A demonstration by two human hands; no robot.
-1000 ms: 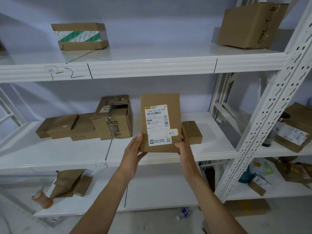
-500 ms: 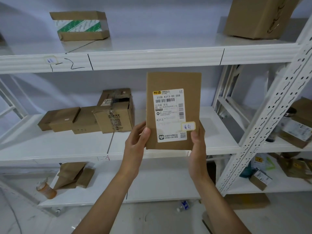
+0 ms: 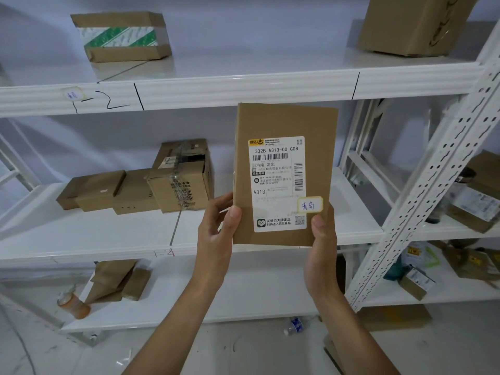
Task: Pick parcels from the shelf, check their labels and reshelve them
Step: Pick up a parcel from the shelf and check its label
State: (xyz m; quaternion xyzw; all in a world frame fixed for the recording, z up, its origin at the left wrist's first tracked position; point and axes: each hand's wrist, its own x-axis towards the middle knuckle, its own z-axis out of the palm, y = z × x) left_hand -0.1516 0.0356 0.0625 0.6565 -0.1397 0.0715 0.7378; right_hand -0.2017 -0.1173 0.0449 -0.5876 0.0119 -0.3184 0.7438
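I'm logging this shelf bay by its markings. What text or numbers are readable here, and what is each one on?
"332B A313-00 G08": top of the white label on the held parcel.
"A313": same label, lower left.
"济南 发出": same label, under the barcode.
Handwritten sticker on the label: two characters, unclear.
"1-2": handwritten on the upper shelf edge.
Faint red mark on the middle shelf edge: unreadable.
Other boxes' print: too small.

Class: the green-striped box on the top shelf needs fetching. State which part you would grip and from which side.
Grip the green-striped box by its two short ends, approaching from the open shelf front. It lies flat, long face forward, with clear space either side.
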